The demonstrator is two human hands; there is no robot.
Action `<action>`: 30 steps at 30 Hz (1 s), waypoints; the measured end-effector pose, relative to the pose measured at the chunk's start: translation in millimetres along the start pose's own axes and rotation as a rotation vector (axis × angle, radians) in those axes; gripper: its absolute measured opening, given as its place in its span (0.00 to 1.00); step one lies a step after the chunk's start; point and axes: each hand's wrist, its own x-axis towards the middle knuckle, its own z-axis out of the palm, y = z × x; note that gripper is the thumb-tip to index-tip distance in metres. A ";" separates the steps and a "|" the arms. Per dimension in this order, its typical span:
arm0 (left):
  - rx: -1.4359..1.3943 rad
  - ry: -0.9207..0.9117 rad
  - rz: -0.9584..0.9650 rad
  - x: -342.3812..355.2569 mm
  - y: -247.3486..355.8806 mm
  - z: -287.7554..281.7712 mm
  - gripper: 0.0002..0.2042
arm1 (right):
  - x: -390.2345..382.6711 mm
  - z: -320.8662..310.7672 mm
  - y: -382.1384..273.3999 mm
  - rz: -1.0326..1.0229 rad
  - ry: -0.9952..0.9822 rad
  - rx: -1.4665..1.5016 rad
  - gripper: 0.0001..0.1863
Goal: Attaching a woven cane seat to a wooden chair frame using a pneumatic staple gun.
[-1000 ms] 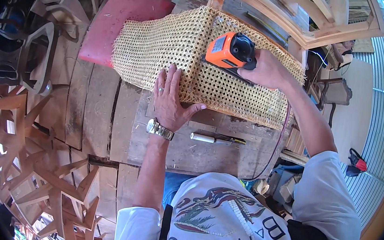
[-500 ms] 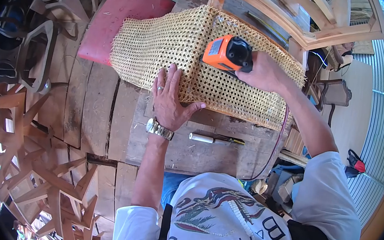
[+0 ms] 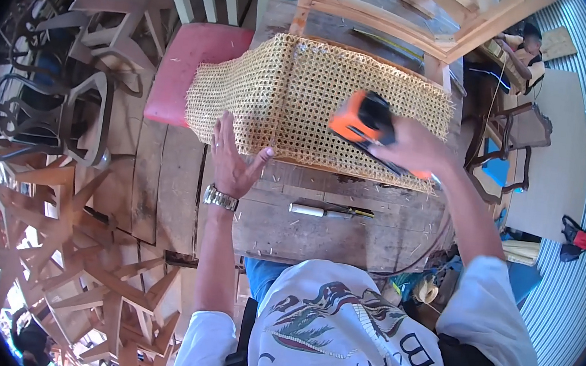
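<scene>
Fingers of my right hand [image 3: 419,148] are closed round the grip of an orange and black power tool [image 3: 351,123]. Both are blurred, my fingertips are mostly hidden, and I cannot tell whether the tool's nose touches the woven cane sheet [image 3: 316,100] beneath. My left hand [image 3: 232,169] is spread wide, thumb out, at the sheet's near edge. The sheet lies on the table [image 3: 358,245], its left end overlapping a red cushion [image 3: 204,39]. Between its near edge and mine, a strip of boards gives room around a white-handled tool [image 3: 306,210]. Beyond the far edge, a wooden frame [image 3: 375,13] is cut off at the top.
</scene>
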 end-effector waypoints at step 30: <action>-0.269 -0.680 0.975 -67.5 350.5 321.8 0.43 | -375.9 306.0 262.4 1.002 0.663 1.117 0.10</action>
